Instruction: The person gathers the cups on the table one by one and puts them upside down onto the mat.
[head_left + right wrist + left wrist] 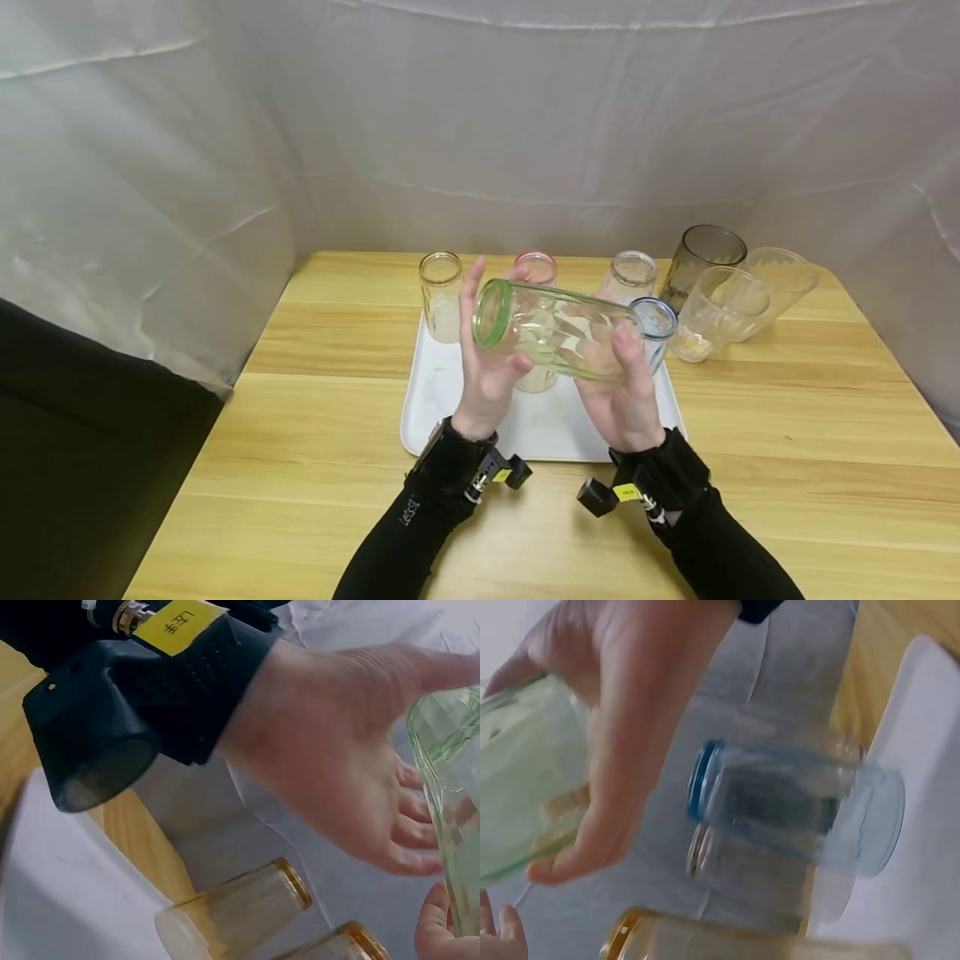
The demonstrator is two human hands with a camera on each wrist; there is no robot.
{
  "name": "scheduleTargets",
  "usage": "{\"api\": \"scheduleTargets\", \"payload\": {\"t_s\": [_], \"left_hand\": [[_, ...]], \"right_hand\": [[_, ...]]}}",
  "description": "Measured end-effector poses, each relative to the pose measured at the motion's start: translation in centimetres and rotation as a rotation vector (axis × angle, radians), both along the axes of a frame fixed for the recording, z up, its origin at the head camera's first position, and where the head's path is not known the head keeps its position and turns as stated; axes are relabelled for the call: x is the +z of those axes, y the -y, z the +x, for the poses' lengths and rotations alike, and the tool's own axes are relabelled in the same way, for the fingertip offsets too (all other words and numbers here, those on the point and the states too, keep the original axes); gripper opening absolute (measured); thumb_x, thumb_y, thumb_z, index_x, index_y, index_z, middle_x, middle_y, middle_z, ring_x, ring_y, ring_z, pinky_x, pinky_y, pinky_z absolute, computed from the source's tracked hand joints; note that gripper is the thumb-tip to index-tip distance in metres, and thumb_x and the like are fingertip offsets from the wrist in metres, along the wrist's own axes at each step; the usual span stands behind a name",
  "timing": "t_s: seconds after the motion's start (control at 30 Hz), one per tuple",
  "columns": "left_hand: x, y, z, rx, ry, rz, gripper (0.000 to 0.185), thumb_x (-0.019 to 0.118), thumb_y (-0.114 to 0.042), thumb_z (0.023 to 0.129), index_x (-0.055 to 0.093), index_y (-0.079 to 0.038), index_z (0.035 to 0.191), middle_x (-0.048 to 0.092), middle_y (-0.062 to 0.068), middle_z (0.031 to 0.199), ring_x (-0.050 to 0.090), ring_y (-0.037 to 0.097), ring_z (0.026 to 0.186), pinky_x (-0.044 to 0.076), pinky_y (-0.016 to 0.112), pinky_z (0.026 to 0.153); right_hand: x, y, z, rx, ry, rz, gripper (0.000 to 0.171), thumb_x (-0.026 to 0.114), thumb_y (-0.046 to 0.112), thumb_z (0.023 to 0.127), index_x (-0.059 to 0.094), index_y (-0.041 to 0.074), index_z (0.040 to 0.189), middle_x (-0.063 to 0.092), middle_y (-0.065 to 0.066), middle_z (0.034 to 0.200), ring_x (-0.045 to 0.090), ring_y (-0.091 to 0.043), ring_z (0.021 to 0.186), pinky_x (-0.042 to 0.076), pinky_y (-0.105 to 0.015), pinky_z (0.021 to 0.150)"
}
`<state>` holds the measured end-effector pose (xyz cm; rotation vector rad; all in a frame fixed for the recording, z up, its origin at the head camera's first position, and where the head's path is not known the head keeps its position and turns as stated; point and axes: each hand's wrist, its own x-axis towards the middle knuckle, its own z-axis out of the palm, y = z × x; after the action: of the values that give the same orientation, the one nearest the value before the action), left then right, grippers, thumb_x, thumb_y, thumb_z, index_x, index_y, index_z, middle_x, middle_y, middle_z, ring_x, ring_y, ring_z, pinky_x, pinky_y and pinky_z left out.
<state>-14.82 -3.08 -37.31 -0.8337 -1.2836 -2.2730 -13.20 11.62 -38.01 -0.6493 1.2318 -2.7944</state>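
A clear green-tinted drinking glass with a green rim is held sideways above a white tray. Around its right end my right hand is curled, thumb in front; the left wrist view shows that hand wrapped on the glass. Beside the green rim, my left hand has its fingers raised and thumb out. In the right wrist view the left palm faces the glass; whether it touches is hard to tell. Behind stand an amber-rimmed glass and a blue-rimmed glass.
Also on the tray's far side are a pink-rimmed glass and a clear glass. Right of the tray, a smoky dark glass and two clear glasses stand on the wooden table. A pale curtain hangs behind.
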Motion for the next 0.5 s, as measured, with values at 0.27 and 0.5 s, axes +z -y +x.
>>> {"api": "scheduleTargets", "payload": {"t_s": [0.27,0.5], "left_hand": [[-0.1,-0.7,0.4,0.030,-0.011,0.065,0.074,0.079,-0.040,0.084,0.039,-0.021,0.144,0.061,-0.004,0.137,0.055,0.018,0.132,0.043,0.040,0.116],[0.6,-0.5,0.9,0.004,0.069,0.110,0.062,0.080,-0.027,0.079,0.047,-0.023,0.131,0.066,-0.003,0.125,0.062,0.013,0.115,0.052,0.030,0.103]], "right_hand": [[-0.7,1.0,0.3,0.007,0.002,0.097,0.050,0.066,0.038,0.095,0.045,0.020,0.137,0.057,0.001,0.135,0.057,-0.014,0.126,0.049,-0.033,0.108],[-0.9,1.3,0.6,-0.017,0.015,0.138,0.056,0.067,0.039,0.095,0.040,0.018,0.139,0.054,0.000,0.136,0.058,-0.013,0.125,0.050,-0.030,0.107]]}}
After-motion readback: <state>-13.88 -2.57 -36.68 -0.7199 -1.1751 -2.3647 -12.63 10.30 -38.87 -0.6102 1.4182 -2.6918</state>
